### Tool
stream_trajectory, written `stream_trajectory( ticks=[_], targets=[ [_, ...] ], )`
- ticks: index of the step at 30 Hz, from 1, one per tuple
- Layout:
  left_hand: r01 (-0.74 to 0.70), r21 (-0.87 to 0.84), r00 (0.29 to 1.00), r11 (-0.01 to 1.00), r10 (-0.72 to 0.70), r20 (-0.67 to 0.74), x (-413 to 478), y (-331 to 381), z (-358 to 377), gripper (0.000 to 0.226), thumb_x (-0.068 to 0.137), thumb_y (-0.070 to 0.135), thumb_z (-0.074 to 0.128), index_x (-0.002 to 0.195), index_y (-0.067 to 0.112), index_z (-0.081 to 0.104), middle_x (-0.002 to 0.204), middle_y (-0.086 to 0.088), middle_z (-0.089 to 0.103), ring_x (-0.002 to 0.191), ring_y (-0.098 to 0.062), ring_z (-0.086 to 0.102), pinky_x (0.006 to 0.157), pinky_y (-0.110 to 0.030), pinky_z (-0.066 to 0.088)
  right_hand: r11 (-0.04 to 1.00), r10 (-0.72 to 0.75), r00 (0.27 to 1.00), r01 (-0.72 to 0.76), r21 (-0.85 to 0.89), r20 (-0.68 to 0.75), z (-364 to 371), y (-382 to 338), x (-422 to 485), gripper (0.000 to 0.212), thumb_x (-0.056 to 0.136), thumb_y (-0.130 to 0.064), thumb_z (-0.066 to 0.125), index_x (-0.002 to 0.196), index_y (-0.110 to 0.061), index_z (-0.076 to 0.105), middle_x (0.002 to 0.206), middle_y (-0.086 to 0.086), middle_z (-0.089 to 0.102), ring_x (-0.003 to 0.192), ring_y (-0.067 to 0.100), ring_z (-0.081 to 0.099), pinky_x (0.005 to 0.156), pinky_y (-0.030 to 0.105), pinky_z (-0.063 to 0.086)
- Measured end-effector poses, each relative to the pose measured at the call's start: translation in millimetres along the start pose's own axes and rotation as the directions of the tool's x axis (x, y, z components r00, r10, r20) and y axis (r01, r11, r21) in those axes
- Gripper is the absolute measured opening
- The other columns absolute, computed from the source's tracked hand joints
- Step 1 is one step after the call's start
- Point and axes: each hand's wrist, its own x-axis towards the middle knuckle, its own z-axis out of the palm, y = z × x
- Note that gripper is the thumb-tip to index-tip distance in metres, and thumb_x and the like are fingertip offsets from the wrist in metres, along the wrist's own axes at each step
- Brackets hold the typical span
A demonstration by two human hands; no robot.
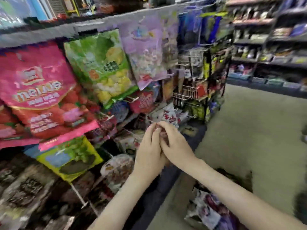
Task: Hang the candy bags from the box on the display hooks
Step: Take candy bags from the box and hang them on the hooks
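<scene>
Head view, heavily smeared by motion: the person is bringing both hands together low on the rack. The left hand (148, 150) and right hand (177, 145) are overlapping, fingers curling round what appears to be a small reddish candy bag (163, 134), mostly hidden between the palms. The bag is sitting just beneath a white bag with red print (167, 114), where thin wire hooks are faintly showing. More stock is waiting in the box (235, 177) on the floor at lower right. Risks, as judged: the hole in the header is probably small and the film slick, so the hook tip may be missing it or tearing the edge. The two hands are covering the bag, so aiming is partly blind. Crowded neighbours may be getting knocked off their pegs. Materials: the hanging packs are glossy, crinkled plastic pouches, flat and roughly rectangular, a pink strawberry bag (38, 90) and a green bag (101, 67) among them. A bare wire peg (81, 199) is jutting out, thin, straight and metallic. The floor is looking matte and beige.
</scene>
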Motion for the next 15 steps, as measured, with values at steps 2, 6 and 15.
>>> stream_trajectory(
  ticks=[2, 6, 15],
  targets=[
    [-0.021, -0.037, 0.996, 0.999, 0.024, 0.082, 10, 26, 52, 0.046, 0.088, 0.019, 0.042, 0.130, 0.002, 0.047, 0.139, -0.017, 0.046, 0.131, -0.024, 0.040, 0.106, -0.021, 0.030, 0.990, 0.137, 0.991, -0.137, -0.024, -0.007, -32, 56, -13, 0.047, 0.098, -0.024, 0.045, 0.143, -0.021, 0.034, 0.145, -0.005, 0.039, 0.132, 0.010, 0.037, 0.106, 0.027, 0.036],
    [0.048, -0.115, 0.964, 0.992, -0.016, 0.267, 22, 76, 164, 0.042, 0.091, 0.016, 0.046, 0.130, 0.000, 0.048, 0.138, -0.018, 0.045, 0.129, -0.028, 0.042, 0.105, -0.025, 0.032, 0.943, 0.315, 0.949, -0.317, -0.103, -0.034, -89, 163, -41, 0.042, 0.096, -0.019, 0.048, 0.137, -0.014, 0.040, 0.135, 0.005, 0.048, 0.126, 0.020, 0.043, 0.104, 0.029, 0.034],
    [0.354, -0.109, 0.695, 0.929, -0.184, 0.695, -43, 100, 366, 0.041, 0.095, 0.011, 0.049, 0.134, 0.003, 0.041, 0.138, -0.012, 0.042, 0.128, -0.025, 0.040, 0.100, -0.021, 0.026, 0.648, 0.760, 0.646, -0.747, -0.146, 0.071, -98, 396, -144, 0.037, 0.092, -0.012, 0.052, 0.128, -0.009, 0.048, 0.125, 0.010, 0.054, 0.116, 0.025, 0.051, 0.100, 0.036, 0.040]
  ],
)
